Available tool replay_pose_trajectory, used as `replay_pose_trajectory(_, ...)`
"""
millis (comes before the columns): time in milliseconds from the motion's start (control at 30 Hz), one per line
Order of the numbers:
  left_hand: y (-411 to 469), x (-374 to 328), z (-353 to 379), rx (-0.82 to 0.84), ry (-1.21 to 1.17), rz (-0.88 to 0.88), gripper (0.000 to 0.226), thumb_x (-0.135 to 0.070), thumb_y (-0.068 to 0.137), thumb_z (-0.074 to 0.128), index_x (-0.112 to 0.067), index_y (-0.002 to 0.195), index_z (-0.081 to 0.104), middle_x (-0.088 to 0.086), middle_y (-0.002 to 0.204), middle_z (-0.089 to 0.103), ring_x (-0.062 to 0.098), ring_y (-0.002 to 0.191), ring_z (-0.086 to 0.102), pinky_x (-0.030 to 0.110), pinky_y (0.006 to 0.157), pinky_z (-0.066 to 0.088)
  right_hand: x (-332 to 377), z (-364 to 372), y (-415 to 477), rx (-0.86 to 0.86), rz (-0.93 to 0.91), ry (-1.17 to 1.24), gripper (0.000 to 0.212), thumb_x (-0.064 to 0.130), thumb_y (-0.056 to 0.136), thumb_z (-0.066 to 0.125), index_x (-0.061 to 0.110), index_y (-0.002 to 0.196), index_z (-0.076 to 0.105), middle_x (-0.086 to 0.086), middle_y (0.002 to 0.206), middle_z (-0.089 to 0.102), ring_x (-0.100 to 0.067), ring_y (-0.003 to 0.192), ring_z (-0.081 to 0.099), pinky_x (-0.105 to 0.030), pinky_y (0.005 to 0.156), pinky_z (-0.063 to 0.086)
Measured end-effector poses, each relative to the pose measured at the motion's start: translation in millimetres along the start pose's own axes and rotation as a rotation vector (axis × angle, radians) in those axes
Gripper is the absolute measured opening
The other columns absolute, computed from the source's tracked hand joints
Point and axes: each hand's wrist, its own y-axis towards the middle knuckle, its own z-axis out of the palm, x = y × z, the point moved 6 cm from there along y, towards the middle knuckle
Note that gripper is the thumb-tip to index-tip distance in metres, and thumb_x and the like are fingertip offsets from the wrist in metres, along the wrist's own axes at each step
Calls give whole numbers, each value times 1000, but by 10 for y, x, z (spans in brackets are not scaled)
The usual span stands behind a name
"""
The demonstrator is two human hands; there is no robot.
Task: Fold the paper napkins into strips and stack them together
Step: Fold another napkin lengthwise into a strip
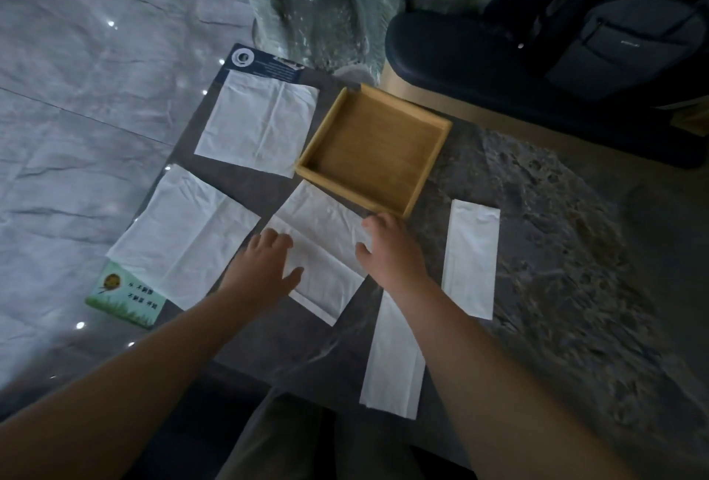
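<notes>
Left hand [264, 262] lies flat on the centre napkin [326, 218], fingers [274, 239] straight and spread, released, pressing the sheet's left part. Right hand [391, 245] sits at that napkin's right edge with fingers curled down. I can't tell if they pinch the paper or just press it. The centre napkin lies on the dark surface [537, 249] between both sets of fingers, with 1 crease running along its length.

2 folded strips, not stacked:
- strip A [471, 258] is right of the right fingers, apart from them.
- strip B [393, 360] is nearer me than the fingers, partly under the right forearm.

2 flat napkins:
- near-left napkin [184, 234] is just left of the left fingers.
- far-left napkin [257, 122] is well beyond them.

Wooden tray [372, 149] is just beyond the right fingers, its near corner close to the knuckles.
</notes>
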Motion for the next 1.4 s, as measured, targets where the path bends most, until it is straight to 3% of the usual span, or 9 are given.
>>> replay_pose_trajectory(233, -190, 4, 377, 14, 75, 16, 87, -70, 92, 54, -19, 156, 24, 7, 168, 20, 32, 156, 21, 52, 125, 25, 49, 78, 28, -85, 68, -121, 56, 42, 93, 77, 19, 139, 56, -5, 138, 59, -28, 128, 57, -45, 101, 54)
replay_pose_trajectory(433, -208, 87, 424, -61, 94, 121, 84, -71, 92, 53, -17, 155, 37, 14, 168, 28, 36, 153, 30, 55, 122, 32, 10, 93, -16, -17, 218, 22, 59, 37, 92, 78, 21, 143, 54, -6, 134, 66, -31, 119, 66, -42, 93, 54)
replay_pose_trajectory(600, -203, 168, 443, -75, 106, 221, 86, -71, 92, 56, -20, 158, 33, 12, 169, 27, 36, 155, 28, 55, 122, 28, -129, 190, -108, 128, 347, 106, 31, 45, 96, 73, 22, 114, 62, 2, 96, 68, -25, 92, 70, -45, 88, 61)
replay_pose_trajectory(767, -143, 256, 472, -23, 136, 400, 86, -73, 93, 48, -20, 159, 33, 13, 170, 24, 34, 156, 25, 58, 121, 32, -163, 284, -220, 220, 396, 291, 36, 53, 98, 68, 19, 90, 59, 0, 85, 63, -19, 81, 64, -33, 69, 47)
replay_pose_trajectory(900, -92, 373, 486, 15, 190, 523, 85, -73, 94, 44, -20, 159, 35, 11, 170, 24, 30, 157, 22, 55, 121, 35, -101, 276, -201, 184, 404, 372, 34, 49, 98, 69, 21, 85, 56, 1, 83, 61, -16, 76, 59, -31, 64, 42)
replay_pose_trajectory(1067, -7, 446, 465, 53, 230, 617, 86, -71, 92, 53, -28, 162, 27, 7, 173, 16, 28, 159, 13, 48, 121, 24, -65, 268, -239, 123, 391, 387, 31, 41, 100, 68, 15, 86, 58, -5, 80, 59, -18, 74, 59, -32, 65, 42)
replay_pose_trajectory(1200, 113, 315, 335, 83, 197, 615, 69, -59, 97, 57, -36, 157, 34, 5, 173, 15, 27, 160, 12, 50, 122, 28, -180, 203, -387, 19, 454, 418, 29, 42, 103, 65, 14, 98, 65, -1, 86, 65, -14, 79, 62, -29, 68, 44)
replay_pose_trajectory(1300, 180, 196, 210, 69, 147, 559, 57, -51, 103, 48, -35, 157, 37, 3, 174, 8, 24, 161, 4, 49, 126, 22, -245, 172, -544, -57, 487, 451, 32, 37, 104, 65, 7, 91, 64, -8, 81, 63, -16, 73, 59, -25, 64, 42)
replay_pose_trajectory(1400, 186, 88, 198, 35, 171, 553, 59, -50, 104, 46, -29, 158, 36, 8, 174, 11, 28, 160, 9, 50, 125, 24, -281, 207, -702, -100, 510, 464, 30, 35, 105, 65, 15, 83, 58, 0, 73, 57, -13, 68, 57, -26, 67, 43)
